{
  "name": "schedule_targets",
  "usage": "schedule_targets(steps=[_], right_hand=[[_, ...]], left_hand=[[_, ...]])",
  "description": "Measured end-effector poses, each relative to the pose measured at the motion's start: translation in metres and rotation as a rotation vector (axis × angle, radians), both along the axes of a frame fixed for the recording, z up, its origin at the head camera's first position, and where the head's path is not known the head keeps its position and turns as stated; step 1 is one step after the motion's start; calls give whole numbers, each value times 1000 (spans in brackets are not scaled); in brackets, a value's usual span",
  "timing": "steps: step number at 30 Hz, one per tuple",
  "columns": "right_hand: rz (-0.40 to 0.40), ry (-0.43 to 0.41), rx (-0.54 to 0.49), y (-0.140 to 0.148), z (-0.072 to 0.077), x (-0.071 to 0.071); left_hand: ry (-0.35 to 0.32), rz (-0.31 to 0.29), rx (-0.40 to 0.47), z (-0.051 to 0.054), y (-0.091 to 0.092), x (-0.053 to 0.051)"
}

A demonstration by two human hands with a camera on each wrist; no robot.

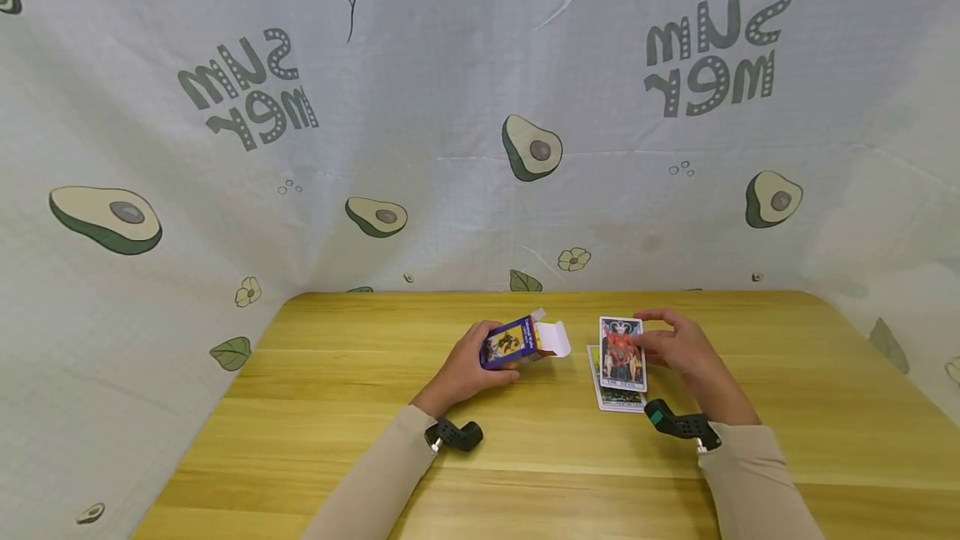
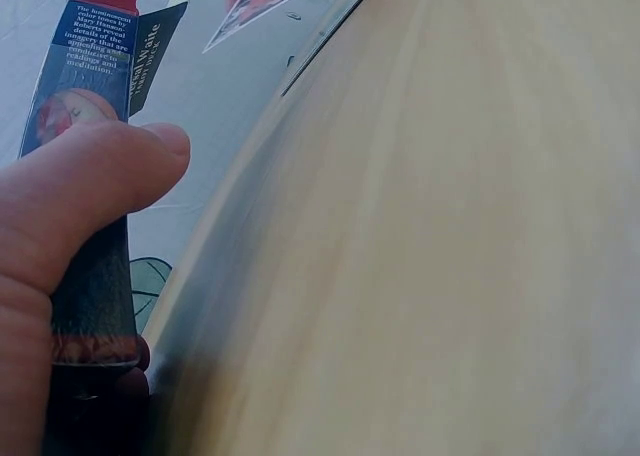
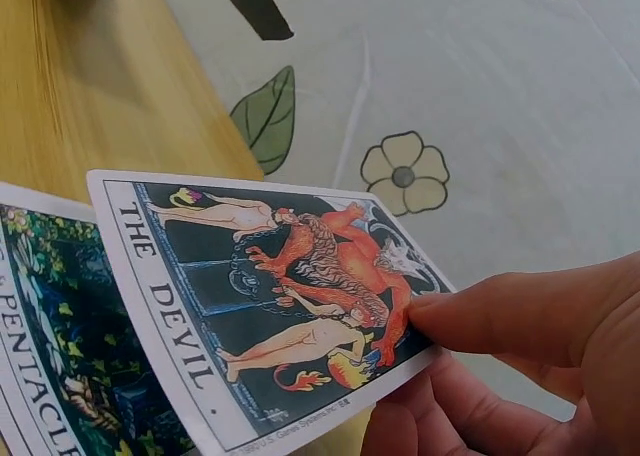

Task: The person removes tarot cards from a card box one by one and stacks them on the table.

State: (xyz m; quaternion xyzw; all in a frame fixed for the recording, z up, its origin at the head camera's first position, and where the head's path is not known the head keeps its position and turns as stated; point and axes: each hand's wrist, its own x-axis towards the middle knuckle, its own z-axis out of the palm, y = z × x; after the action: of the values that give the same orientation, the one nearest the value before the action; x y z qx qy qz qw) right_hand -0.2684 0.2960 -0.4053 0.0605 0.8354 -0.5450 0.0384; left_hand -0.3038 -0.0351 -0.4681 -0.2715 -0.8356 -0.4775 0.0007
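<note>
My left hand (image 1: 468, 363) grips a purple and blue tarot card box (image 1: 510, 343), its flap end open and turned to the right. In the left wrist view the thumb presses along the printed narrow side of the box (image 2: 90, 66). Between thumb and fingers, my right hand (image 1: 682, 350) pinches a tarot card marked "The Devil" (image 1: 622, 357), face up. Under it a second card (image 1: 606, 398) lies on the table, partly covered; the right wrist view shows the word "Pentacle" on that lower card (image 3: 60, 356).
A yellow wood-grain table (image 1: 337, 407) spreads beneath both hands. Behind it hangs a pale cloth (image 1: 450, 73) printed with avocados, leaves and mirrored lettering. Each wrist wears a black camera mount (image 1: 459, 435).
</note>
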Motion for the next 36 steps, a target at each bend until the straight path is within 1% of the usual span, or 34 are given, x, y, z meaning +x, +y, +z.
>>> schedule_targets(steps=[6,12,18,22,30,36], right_hand=[[12,-34,19,1,-8,-1],[39,-49,28,1,-11,-3],[48,-42,40,1,-15,-4],[38,-25,78,-1,-16,-4],[32,-12,199,-5,-15,-2],[24,-17,234,-7,-17,-2]], left_hand=[[-2,-1,7,0,0,1],[6,4,-5,0,0,0],[10,8,-7,-1,0,0],[6,7,-2,-1,0,0],[7,8,-6,-1,-1,0],[10,11,-13,-1,0,0]])
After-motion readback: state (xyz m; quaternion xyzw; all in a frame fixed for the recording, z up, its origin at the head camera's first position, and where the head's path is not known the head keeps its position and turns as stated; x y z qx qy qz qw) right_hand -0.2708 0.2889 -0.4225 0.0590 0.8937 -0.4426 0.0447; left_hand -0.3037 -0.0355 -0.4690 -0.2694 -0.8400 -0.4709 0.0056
